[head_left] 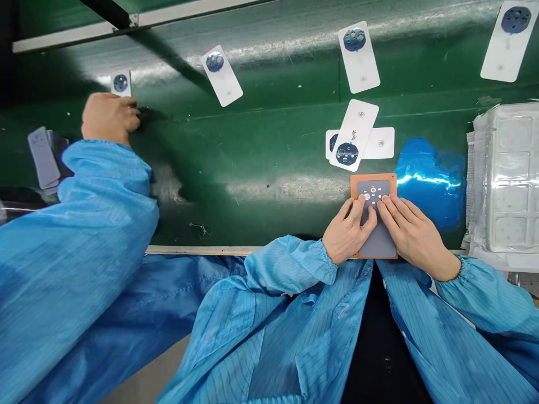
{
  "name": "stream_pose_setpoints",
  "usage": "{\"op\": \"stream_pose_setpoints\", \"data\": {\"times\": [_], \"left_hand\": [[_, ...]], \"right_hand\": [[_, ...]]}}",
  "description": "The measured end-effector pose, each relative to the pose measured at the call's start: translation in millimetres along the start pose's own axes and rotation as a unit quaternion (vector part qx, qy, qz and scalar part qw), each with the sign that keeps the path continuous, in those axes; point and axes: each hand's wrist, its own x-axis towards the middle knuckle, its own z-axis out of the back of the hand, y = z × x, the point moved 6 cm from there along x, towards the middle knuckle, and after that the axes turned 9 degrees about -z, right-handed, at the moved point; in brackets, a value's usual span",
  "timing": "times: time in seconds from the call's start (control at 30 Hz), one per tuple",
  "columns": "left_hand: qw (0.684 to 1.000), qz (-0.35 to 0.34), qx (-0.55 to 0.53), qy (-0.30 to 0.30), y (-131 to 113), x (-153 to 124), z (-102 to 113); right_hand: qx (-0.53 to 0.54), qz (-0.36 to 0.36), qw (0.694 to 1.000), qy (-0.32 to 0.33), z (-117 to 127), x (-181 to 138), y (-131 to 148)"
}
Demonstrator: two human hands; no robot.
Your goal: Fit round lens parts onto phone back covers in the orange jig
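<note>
A grey plate shaped like a phone's back cover (pixel 379 238), with several small holes near its far end, lies in an orange tray-like holder (pixel 393 182) at the bench's front edge. My left hand (pixel 348 231) rests on the plate's left side, thumb and forefinger apart, fingertips by the holes. On the right side, my right hand (pixel 415 233) lies with its fingers stretched out flat, the tips touching the plate near the holes. Just beyond the holder are overlapping white cards (pixel 357 129) with dark round patches.
More white cards (pixel 222 78) are spread along the green bench (pixel 236 146). Blue film (pixel 429 185) and clear trays (pixel 514 179) stand to the right. At left, a co-worker's hand (pixel 107 118) touches a card, near stacked grey plates (pixel 43 157).
</note>
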Motion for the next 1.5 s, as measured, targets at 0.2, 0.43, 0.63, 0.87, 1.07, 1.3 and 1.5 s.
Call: {"op": "stream_pose_setpoints", "data": {"times": [0.2,0.43,0.63,0.87,1.07,1.3,1.5], "left_hand": [[0.984,0.004,-0.176,0.039,21.6,-6.0,2.2],[0.792,0.164,-0.515,-0.285,51.8,-0.3,24.2],[0.726,0.113,-0.532,-0.421,12.4,28.9,56.1],[0.717,0.033,-0.503,-0.481,-3.6,38.8,67.8],[0.762,0.066,-0.484,-0.426,-4.2,44.8,70.1],[0.778,0.081,-0.438,-0.444,-1.8,46.9,73.3],[0.766,0.119,-0.472,-0.420,14.1,43.4,71.8]], "right_hand": [[0.104,-0.002,0.994,-0.036,3.2,-5.8,-10.4],[0.640,-0.225,0.707,-0.198,11.5,-21.4,-47.2],[0.909,-0.255,0.313,-0.098,-21.2,-6.6,-35.8],[0.961,-0.214,0.142,-0.102,-21.0,-0.6,-16.7],[0.906,-0.187,0.366,-0.101,-28.6,-4.3,-28.8],[0.825,-0.222,0.504,-0.123,-30.5,-10.8,-42.9],[0.715,-0.147,0.669,-0.143,-7.4,-3.5,-45.1]]}}
